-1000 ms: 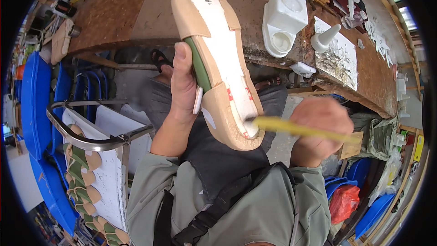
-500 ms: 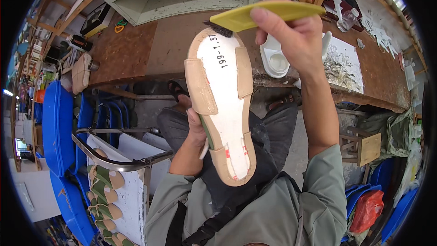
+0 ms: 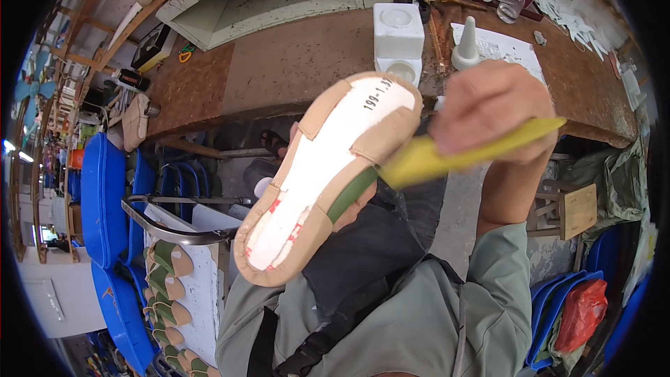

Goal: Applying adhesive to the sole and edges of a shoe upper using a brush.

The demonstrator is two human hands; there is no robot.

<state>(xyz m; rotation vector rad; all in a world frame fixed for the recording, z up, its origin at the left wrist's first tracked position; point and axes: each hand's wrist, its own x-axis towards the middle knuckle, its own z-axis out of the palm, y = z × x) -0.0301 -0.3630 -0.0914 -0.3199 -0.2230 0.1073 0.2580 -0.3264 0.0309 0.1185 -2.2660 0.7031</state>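
Note:
My left hand [image 3: 359, 208] grips a shoe [image 3: 317, 171] from beneath, with fingers showing past its right side. The shoe's underside faces up, white in the middle with folded beige edges and a green patch on its side. Its toe points to the upper right and its heel to the lower left. My right hand [image 3: 492, 108], blurred by motion, is closed on a brush with a flat yellow handle [image 3: 481, 150]. The handle's left end is by the shoe's right edge near the toe; the bristles cannot be made out.
Ahead, a brown workbench [image 3: 293, 70] carries a white container [image 3: 398, 31], a white nozzle-topped bottle [image 3: 466, 49] and a clear bottle [image 3: 512, 3]. An open metal cabinet [image 3: 279, 0] stands behind. Blue trays [image 3: 103, 199] and a metal-framed rack [image 3: 181, 236] are left; a wooden stool [image 3: 579, 211] is right.
The shoe has turned clockwise, its toe swinging to the right. My right hand has brought the brush down and right, from the toe tip to the shoe's right edge.

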